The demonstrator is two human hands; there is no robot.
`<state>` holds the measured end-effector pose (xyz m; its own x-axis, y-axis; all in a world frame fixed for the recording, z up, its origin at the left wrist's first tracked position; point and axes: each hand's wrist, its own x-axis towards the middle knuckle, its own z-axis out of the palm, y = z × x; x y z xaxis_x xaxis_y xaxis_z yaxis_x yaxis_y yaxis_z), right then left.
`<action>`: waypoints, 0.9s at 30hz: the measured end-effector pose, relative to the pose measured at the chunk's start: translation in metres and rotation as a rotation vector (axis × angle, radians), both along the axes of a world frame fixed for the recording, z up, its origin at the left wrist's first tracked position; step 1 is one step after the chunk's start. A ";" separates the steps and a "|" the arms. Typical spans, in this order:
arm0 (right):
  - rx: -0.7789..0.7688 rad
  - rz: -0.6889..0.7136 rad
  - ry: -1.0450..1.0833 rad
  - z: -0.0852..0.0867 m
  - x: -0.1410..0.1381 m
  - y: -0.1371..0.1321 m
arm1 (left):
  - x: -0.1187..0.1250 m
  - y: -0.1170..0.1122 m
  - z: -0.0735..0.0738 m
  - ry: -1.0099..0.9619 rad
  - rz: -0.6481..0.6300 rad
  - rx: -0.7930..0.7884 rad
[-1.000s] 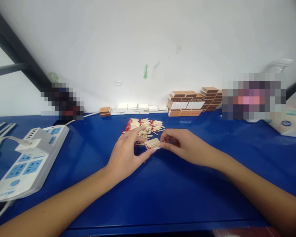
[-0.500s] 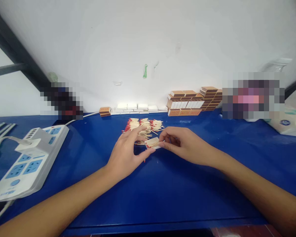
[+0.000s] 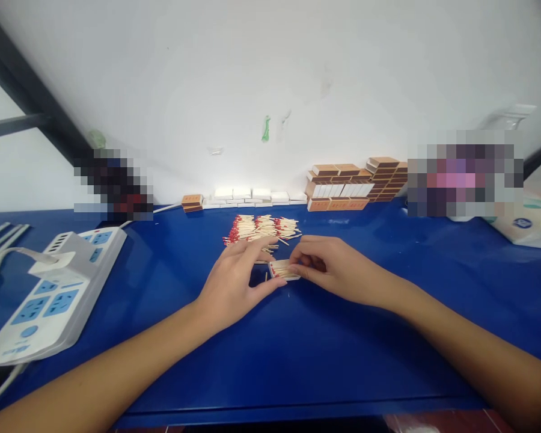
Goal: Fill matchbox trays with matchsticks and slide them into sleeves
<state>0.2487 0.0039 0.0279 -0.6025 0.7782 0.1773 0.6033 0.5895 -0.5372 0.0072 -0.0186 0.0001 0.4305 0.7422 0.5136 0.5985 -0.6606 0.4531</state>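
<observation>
A small white matchbox tray with red-tipped matches in it is gripped at its left end by my left hand, thumb at the near side and fingers at the far side. Over the tray's right end, the closed fingers of my right hand pinch the ends of matches lying in it; how many is hidden. Just beyond both hands lies a heap of loose matches, red heads mostly to the left. My left fingers cover part of the heap's near edge, and one stray match lies close to the tray.
White tray pieces line the wall. Brown matchboxes are stacked at the back right, with two more at the left. A power strip with cables lies on the blue table. A tissue pack is far right.
The tray has shifted slightly right and towards me, and now looks flatter. Both hands have moved a little with it. The matches in it lie more in line.
</observation>
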 end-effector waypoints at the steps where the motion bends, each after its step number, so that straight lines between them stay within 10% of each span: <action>1: -0.008 0.008 -0.009 0.000 -0.001 0.000 | 0.000 0.000 -0.001 0.009 -0.008 0.002; 13: 0.156 0.150 0.064 -0.012 -0.011 -0.007 | -0.008 0.012 0.010 -0.078 0.317 0.093; 21: 0.078 0.237 -0.076 -0.018 -0.023 -0.004 | -0.007 0.012 0.007 -0.042 0.330 0.085; 27: 0.180 0.044 0.100 -0.005 -0.011 -0.001 | -0.005 0.008 0.005 0.043 0.190 0.097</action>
<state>0.2374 0.0026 0.0233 -0.6077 0.7018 0.3716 0.5235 0.7059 -0.4771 0.0021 -0.0103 0.0055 0.3107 0.7598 0.5712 0.7335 -0.5738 0.3643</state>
